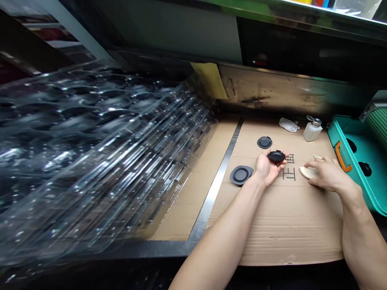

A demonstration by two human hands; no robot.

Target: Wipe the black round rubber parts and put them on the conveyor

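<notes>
Presently: one black lid (276,156), cupped in the left hand (270,167). One cloth (308,172), pinched by the right hand (328,174). Spare lids: one (265,142) just beyond the left hand, an overlapping pile (241,175) beside it, leftward. Two dark pieces (365,169) in the bin (369,145), right of the right hand. Progress: seemingly one lid underway; done and undone indistinguishable.

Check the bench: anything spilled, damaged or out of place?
Nothing looks spilled. Oddly, the bottle stands untouched with its lid open. A crumpled wad lies left of it, and dark smears soil the back panel. The black part in the left hand shows no obvious damage.
</notes>
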